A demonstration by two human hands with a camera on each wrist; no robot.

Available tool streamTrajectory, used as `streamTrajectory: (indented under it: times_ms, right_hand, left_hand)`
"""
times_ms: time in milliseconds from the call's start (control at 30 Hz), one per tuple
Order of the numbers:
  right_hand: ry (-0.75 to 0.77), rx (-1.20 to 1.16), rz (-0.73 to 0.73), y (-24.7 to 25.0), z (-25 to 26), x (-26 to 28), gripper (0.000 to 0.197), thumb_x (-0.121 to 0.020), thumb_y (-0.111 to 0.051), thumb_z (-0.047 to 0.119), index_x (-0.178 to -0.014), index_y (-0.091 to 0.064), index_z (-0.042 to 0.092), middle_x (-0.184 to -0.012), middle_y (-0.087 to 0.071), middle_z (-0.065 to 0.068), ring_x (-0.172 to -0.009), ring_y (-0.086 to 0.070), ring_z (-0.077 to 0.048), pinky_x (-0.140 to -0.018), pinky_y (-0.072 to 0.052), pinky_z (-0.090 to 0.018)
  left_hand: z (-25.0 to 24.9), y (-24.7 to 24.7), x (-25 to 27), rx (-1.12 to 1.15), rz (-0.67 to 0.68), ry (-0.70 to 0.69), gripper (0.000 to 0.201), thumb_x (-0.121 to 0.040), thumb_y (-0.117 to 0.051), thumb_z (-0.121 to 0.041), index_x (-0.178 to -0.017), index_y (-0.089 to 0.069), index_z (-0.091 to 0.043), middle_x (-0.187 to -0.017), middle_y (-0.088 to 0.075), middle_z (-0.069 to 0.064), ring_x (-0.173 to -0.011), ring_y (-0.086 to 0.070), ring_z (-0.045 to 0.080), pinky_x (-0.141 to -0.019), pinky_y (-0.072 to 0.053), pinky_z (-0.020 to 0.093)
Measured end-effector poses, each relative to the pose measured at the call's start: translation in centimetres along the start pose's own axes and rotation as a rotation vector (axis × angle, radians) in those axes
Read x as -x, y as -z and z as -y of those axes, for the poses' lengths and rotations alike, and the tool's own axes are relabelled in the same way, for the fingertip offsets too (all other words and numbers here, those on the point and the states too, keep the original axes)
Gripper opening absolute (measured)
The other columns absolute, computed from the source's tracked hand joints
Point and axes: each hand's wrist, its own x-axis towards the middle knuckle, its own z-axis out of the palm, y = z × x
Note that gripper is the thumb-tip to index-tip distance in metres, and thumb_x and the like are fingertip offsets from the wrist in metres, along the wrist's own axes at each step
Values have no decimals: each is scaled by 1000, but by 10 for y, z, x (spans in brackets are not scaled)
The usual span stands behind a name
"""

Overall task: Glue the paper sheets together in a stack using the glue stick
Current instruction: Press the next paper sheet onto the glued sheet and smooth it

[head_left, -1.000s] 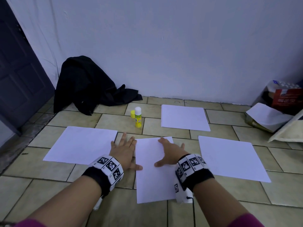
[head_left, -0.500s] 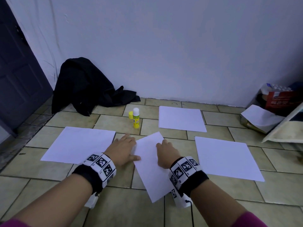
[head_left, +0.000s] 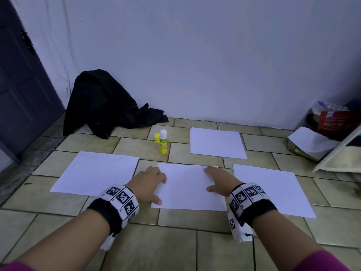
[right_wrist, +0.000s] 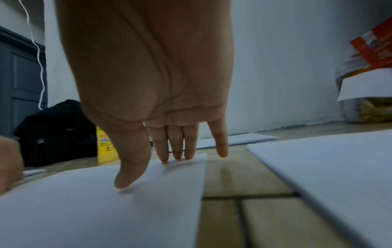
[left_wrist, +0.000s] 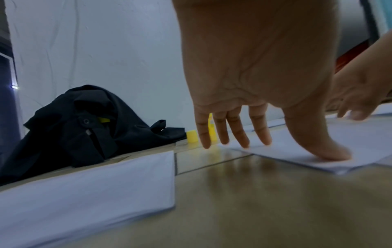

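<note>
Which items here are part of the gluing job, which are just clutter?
Job:
- middle sheet under left hand and right hand
- left sheet, right sheet, far sheet
- glue stick, its yellow cap off beside it

Clutter:
- black garment
- red box

Paper sheets on floor: 4, namely left sheet (head_left: pixel 95 172), centre sheet (head_left: pixel 187 189), right sheet (head_left: pixel 273 190), far sheet (head_left: pixel 216 142)
Glue stick (head_left: pixel 163 142): 1, upright
Yellow cap (head_left: pixel 156 138): 1
Hands: 2, left hand (head_left: pixel 147 182) and right hand (head_left: pixel 220 179)
Black garment (head_left: pixel 105 104): 1
Red box (head_left: pixel 340 122): 1
</note>
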Motion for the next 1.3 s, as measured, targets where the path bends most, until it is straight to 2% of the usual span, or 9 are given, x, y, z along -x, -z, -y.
streamTrajectory:
  times_ms: [133, 233, 400, 567, 767, 867, 1000, 1200, 1300]
  right_hand:
    - [-35, 8, 8, 0, -13, -4, 92, -86, -68, 34, -153, -8, 14, -161, -3, 1, -147, -10, -16, -118, -20, -43]
    - [-54, -8, -3, 0, -16, -7, 97, -83, -71, 36, -152, -7, 12, -161, -5, -1, -147, -9, -17, -117, -20, -47]
    - [-114, -94, -44, -2, -23, -8, 106, -76, -76, 43, -152, -8, 12, -154, -28, -5, -136, -35, -29, -111, -32, -43]
    - [-65, -306, -97, 5, -28, -1, 109, -72, -82, 36, -152, -10, 16, -137, -53, -3, -124, -49, -23, -102, -38, -30]
    - [12, -927, -319, -5, -26, 22, 86, -72, -82, 13, -141, -36, 35, -128, -47, 9, -93, -64, -17, -81, -51, -25]
    - [-19, -924, -385, -23, -25, 29, 59, -73, -80, 11, -121, -57, 38, -126, -54, 7, -93, -66, -20, -86, -55, -34]
    - [10, -907, -251, -31, -30, 32, 29, -79, -75, 14, -93, -74, 39, -113, -68, -2, -105, -62, -27, -98, -49, -42]
    - [65, -725, -294, -3, -43, 47, 35, -85, -66, 6, -98, -73, 38, -115, -66, 10, -102, -61, -15, -93, -51, -32]
    - [80, -824, -373, 21, -60, 55, 36, -88, -59, -5, -100, -71, 27, -111, -65, 4, -83, -64, -15, -72, -57, -26]
  left_hand:
    - [13, 0, -12, 29, 169, 63, 116, -75, -73, -53, -153, 2, -13, -160, 14, 1, -147, 15, 22, -120, -8, 43]
    - [16, 0, -17, 6, 260, 65, 130, -72, -75, -56, -150, 20, -14, -157, 27, -2, -145, 23, 23, -121, -3, 45]
    - [18, -8, -18, -32, 244, 64, 133, -72, -74, -58, -148, 25, -11, -156, 30, 0, -144, 25, 24, -120, 2, 43]
    - [20, -9, -19, -29, 246, 57, 134, -71, -74, -59, -148, 25, -11, -156, 30, 0, -144, 26, 24, -120, 3, 45]
    - [20, -11, -19, -45, 235, 55, 133, -72, -73, -59, -148, 24, -10, -156, 29, 1, -144, 25, 25, -121, 1, 43]
    - [20, -11, -20, -48, 237, 50, 131, -73, -72, -59, -148, 25, -10, -156, 30, 2, -144, 25, 25, -120, 3, 42]
    - [21, -10, -19, -33, 247, 39, 131, -74, -72, -58, -147, 26, -10, -155, 31, 1, -143, 26, 25, -120, 4, 42]
    - [23, -9, -19, -15, 251, 33, 134, -70, -76, -56, -147, 25, -14, -155, 31, 0, -143, 27, 26, -120, 1, 46]
    - [19, -6, -20, -53, 257, 54, 136, -68, -77, -56, -148, 23, -13, -156, 28, 1, -144, 24, 27, -120, -3, 47]
